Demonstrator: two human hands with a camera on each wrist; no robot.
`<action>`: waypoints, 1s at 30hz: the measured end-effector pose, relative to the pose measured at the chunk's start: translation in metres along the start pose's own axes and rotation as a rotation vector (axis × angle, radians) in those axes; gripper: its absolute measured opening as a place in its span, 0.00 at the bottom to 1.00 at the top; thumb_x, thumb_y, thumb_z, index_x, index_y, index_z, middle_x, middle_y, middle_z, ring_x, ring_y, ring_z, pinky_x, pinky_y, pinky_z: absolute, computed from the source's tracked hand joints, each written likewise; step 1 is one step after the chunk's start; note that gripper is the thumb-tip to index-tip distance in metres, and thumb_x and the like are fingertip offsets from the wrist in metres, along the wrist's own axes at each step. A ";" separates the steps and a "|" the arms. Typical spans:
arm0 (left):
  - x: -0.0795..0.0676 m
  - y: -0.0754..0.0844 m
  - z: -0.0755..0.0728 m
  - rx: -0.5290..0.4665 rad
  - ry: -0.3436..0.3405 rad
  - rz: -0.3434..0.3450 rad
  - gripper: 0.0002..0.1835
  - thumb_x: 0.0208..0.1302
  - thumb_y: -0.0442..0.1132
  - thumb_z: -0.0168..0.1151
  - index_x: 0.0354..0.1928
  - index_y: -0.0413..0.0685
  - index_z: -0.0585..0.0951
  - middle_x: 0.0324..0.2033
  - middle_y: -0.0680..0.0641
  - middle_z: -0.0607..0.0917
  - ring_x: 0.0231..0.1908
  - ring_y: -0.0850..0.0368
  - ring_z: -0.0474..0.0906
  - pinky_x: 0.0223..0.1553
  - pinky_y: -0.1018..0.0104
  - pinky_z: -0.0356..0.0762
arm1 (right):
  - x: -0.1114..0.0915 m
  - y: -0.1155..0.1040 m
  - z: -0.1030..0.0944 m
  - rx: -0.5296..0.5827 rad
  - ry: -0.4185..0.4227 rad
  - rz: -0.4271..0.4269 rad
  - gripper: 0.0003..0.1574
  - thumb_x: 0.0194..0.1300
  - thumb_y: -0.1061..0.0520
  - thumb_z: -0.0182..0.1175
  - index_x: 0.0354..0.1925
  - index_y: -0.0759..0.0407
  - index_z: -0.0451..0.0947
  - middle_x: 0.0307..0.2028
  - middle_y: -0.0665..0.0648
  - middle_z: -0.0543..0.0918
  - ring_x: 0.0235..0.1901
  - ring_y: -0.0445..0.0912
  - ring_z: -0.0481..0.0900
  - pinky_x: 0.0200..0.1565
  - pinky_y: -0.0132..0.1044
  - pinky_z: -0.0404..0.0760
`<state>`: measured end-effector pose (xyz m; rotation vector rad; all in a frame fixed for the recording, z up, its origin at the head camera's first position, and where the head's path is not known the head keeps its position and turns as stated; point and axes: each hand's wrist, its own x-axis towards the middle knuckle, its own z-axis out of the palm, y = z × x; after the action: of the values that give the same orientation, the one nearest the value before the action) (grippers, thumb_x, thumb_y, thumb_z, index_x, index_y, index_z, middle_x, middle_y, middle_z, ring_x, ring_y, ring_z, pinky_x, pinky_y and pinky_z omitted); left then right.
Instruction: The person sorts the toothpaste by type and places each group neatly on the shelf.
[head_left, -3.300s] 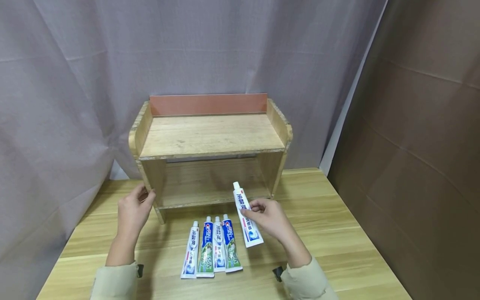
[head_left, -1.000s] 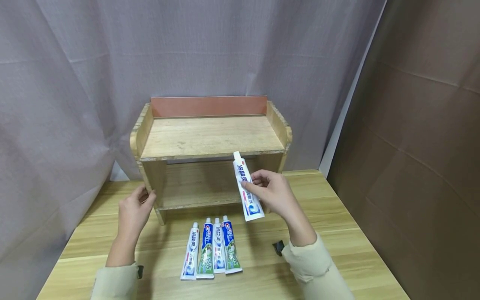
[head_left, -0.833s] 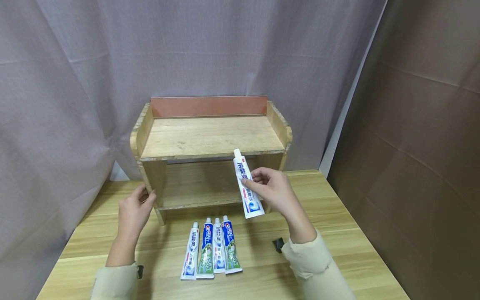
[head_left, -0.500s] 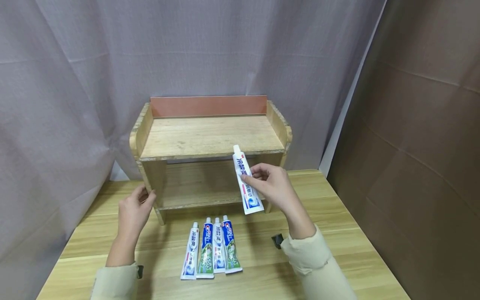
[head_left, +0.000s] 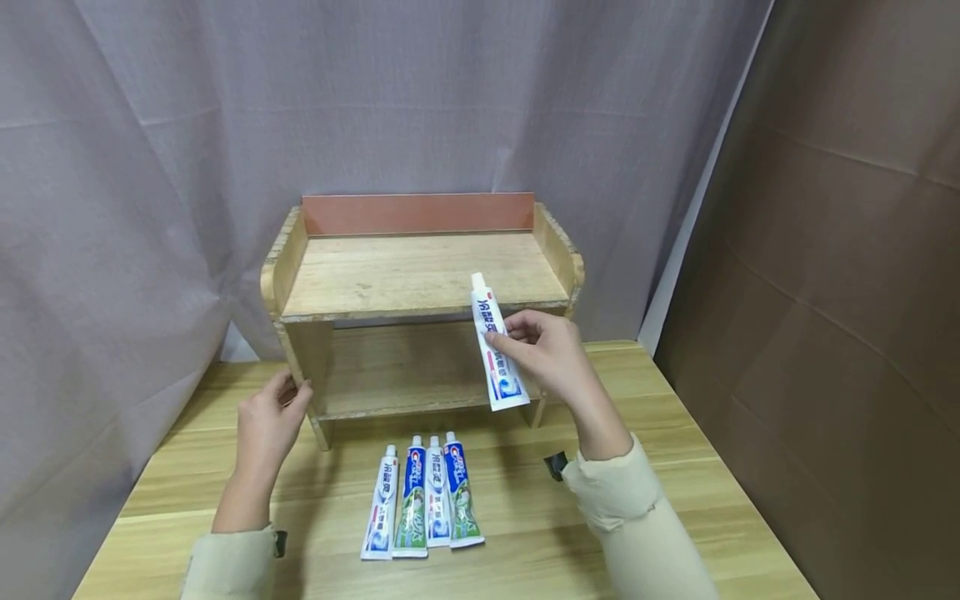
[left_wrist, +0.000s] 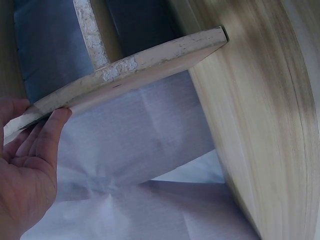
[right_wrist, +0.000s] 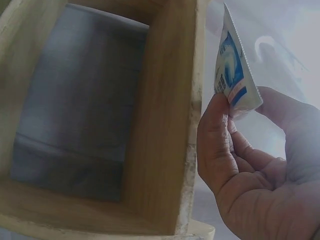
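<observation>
My right hand (head_left: 551, 354) pinches a white toothpaste tube (head_left: 495, 354) between thumb and fingers, cap up and slightly tilted. The tube is in the air before the wooden shelf (head_left: 420, 271), its cap overlapping the upper board in the head view. In the right wrist view the tube's flat crimped end (right_wrist: 232, 65) stands beside the shelf's edge. My left hand (head_left: 270, 425) grips the front edge of the shelf's left side panel (left_wrist: 135, 70), thumb on one face and fingertips on the other. Several toothpaste tubes (head_left: 415, 500), white ones and blue-green ones, lie side by side in front.
The shelf has two boards and a reddish back strip (head_left: 420, 214). It stands on a wood-grain table (head_left: 637, 500). A grey curtain (head_left: 420, 100) hangs behind it, and a brown curtain (head_left: 825, 250) runs along the right.
My right hand has raised the toothpaste tube from near the table, beside the others, to the height of the upper board. My left hand keeps its place on the side panel.
</observation>
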<state>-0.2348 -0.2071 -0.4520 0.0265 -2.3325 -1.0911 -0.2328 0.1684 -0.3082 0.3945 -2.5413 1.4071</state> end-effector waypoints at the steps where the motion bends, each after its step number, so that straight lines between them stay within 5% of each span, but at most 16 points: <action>1: 0.000 0.000 0.000 -0.001 0.000 -0.002 0.15 0.70 0.41 0.60 0.52 0.38 0.83 0.43 0.35 0.88 0.44 0.38 0.87 0.44 0.50 0.87 | 0.002 -0.001 -0.001 -0.001 0.003 -0.002 0.18 0.61 0.47 0.72 0.40 0.61 0.84 0.31 0.56 0.86 0.29 0.49 0.83 0.29 0.38 0.87; 30: 0.000 0.001 0.002 -0.003 0.015 -0.030 0.16 0.70 0.41 0.60 0.53 0.37 0.83 0.43 0.34 0.88 0.44 0.37 0.87 0.45 0.47 0.87 | 0.051 -0.016 -0.017 -0.031 0.035 -0.020 0.19 0.64 0.47 0.70 0.41 0.63 0.85 0.33 0.58 0.86 0.29 0.46 0.81 0.29 0.32 0.82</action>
<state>-0.2359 -0.2054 -0.4523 0.0683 -2.3235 -1.1052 -0.2751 0.1682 -0.2711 0.3860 -2.5214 1.3536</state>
